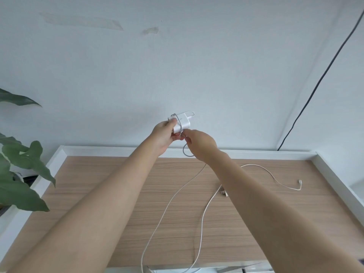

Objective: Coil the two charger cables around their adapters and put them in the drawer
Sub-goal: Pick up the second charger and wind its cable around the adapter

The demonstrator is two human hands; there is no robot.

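While the left hand (164, 135) grips the adapter (182, 123) above the desk's (110, 174) twelve o'clock edge, the right hand (199, 143) pinches its cable (171, 200) just beside. Toward three o'clock a second cable (275, 179) lies loose.

No text can be read — the faint grey mark on the white adapter (182, 121) is blurred.

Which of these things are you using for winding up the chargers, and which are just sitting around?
For the job:
white adapter, held up in the left hand
its cable, pinched by the right hand
second cable lying on the desk
second plug, half hidden by the right arm

Just around:
plant
black wire on the wall
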